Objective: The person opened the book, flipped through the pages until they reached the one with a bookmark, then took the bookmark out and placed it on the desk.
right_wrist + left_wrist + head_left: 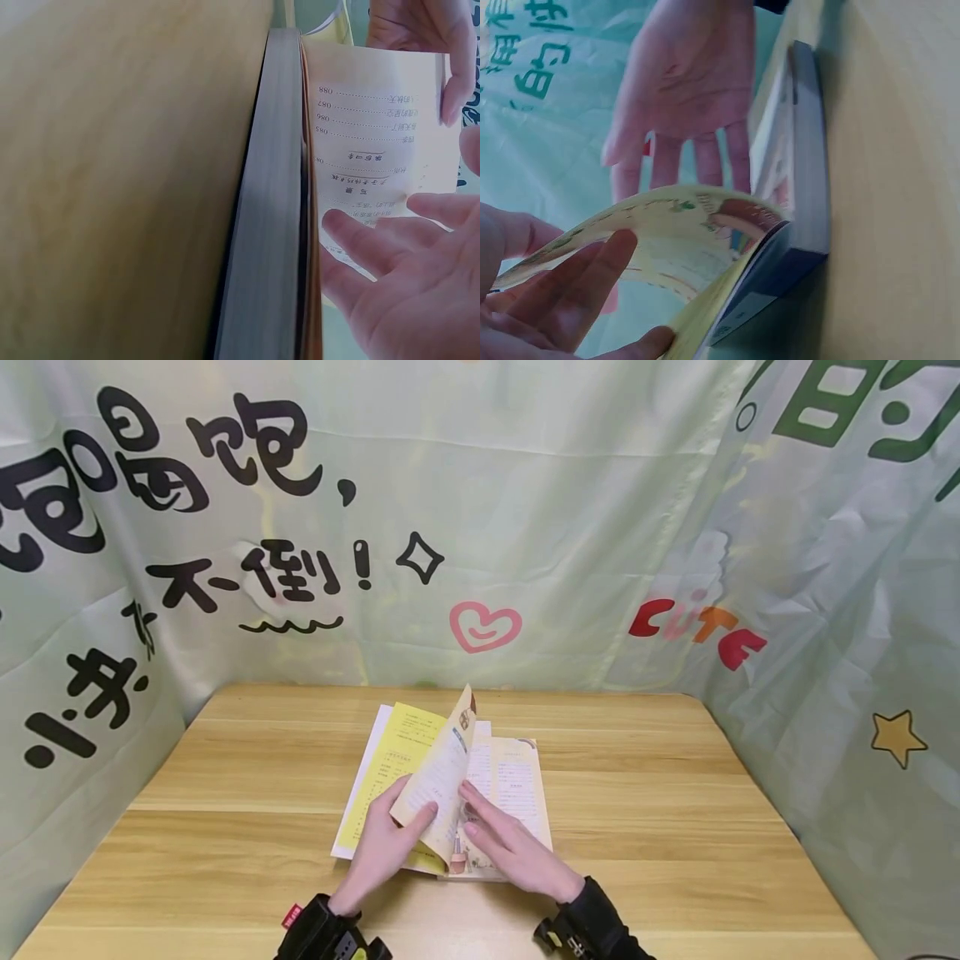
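An open book (522, 785) lies on the table, its left side showing a yellow page (393, 747). My left hand (381, 843) holds a raised, curved page (442, 768), thumb on its printed face and fingers behind. In the left wrist view, that page (675, 236) arches up from the spine, and the thick page block (810, 150) lies beyond it. My right hand (525, 857) has its fingers extended alongside the raised page, over the right-hand side. The right wrist view shows these straight fingers (367, 236) in front of a page with lines of print and numbers (367, 112).
The wooden table (675, 802) stretches out on both sides of the book. A pale fabric curtain (555, 527) with printed lettering and a pink heart hangs behind and beside it. Black straps with devices (600, 922) sit on both wrists.
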Motion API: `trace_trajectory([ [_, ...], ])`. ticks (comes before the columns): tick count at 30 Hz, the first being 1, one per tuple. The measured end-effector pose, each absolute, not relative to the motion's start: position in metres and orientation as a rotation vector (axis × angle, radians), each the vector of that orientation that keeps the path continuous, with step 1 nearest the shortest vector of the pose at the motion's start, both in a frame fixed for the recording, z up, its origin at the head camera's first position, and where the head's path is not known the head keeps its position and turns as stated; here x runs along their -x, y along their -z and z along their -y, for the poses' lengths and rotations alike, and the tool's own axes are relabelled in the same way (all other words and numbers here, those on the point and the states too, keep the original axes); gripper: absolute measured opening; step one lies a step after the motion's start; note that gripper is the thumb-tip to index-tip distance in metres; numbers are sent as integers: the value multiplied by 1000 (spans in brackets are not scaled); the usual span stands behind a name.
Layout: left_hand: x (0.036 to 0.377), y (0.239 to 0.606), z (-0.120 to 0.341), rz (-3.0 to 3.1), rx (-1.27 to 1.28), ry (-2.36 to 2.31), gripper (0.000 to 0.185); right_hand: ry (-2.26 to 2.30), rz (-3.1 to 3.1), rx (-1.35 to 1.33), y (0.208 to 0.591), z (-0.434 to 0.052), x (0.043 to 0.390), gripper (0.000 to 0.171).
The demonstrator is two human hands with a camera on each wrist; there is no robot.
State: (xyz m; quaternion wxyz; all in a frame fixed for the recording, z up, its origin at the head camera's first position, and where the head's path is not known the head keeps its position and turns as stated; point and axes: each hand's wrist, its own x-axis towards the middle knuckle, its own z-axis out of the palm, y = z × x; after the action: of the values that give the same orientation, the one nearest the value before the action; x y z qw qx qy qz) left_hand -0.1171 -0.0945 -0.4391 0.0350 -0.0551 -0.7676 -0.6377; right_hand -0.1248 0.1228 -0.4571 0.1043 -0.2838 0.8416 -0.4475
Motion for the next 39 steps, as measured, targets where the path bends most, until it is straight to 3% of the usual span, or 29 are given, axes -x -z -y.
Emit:
trace_trajectory([
  [7, 125, 432, 109, 2388, 141, 2107, 58, 1269, -2469, 855, 457, -122, 124, 59],
  [24, 138, 433, 140, 2374, 345, 2505, 83, 1184, -2467, 888, 455, -121, 122, 59],
  [39, 145, 437, 153, 2501, 156, 2366, 83, 1076, -2405, 920, 456, -121, 122, 59],
])
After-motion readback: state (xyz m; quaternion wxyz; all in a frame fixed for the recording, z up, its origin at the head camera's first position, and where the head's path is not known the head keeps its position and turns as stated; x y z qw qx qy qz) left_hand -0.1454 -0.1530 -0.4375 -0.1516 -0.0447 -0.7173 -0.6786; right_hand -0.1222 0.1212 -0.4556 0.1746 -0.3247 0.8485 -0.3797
